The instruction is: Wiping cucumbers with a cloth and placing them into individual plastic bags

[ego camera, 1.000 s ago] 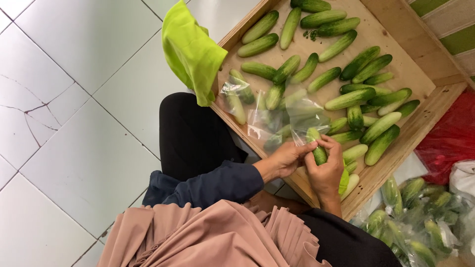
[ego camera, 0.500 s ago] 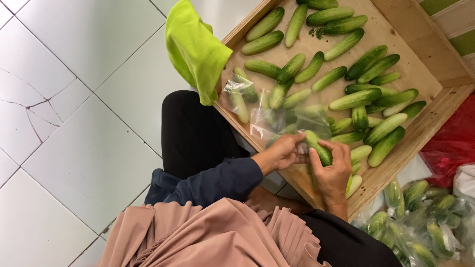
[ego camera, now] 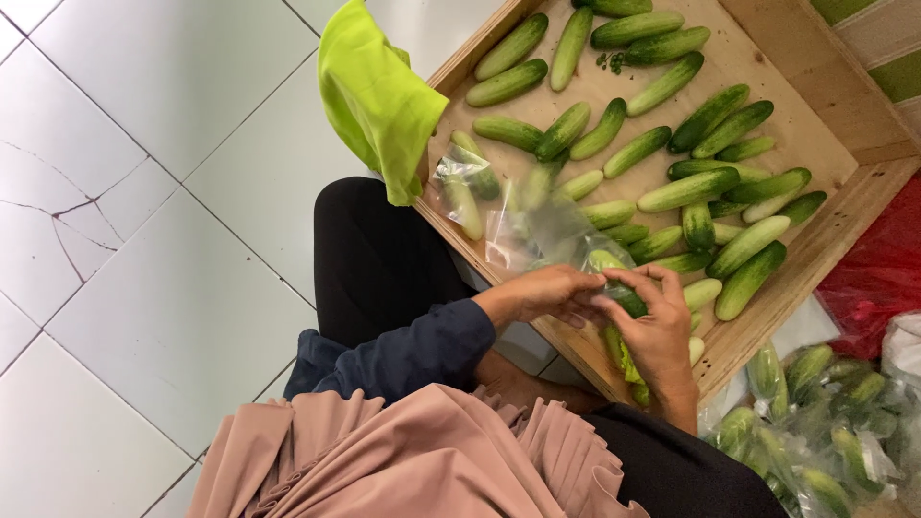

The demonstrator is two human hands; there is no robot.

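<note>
A dark navy long sleeve (ego camera: 403, 347), bunched into folds near the wrist, is worn on the left arm, while the right forearm is left uncovered. A dusty-pink pleated garment (ego camera: 413, 460) is draped over the upper body, its hem gathered into fine ridges. Black trousers (ego camera: 379, 259) are worn on the legs.

It looked like a produce-packing spot in a home or small shop: a wooden tray (ego camera: 825, 144) of loose cucumbers (ego camera: 687, 190) sat above a white tiled floor (ego camera: 125, 192), with bagged cucumbers (ego camera: 815, 422) beside the tray.
</note>
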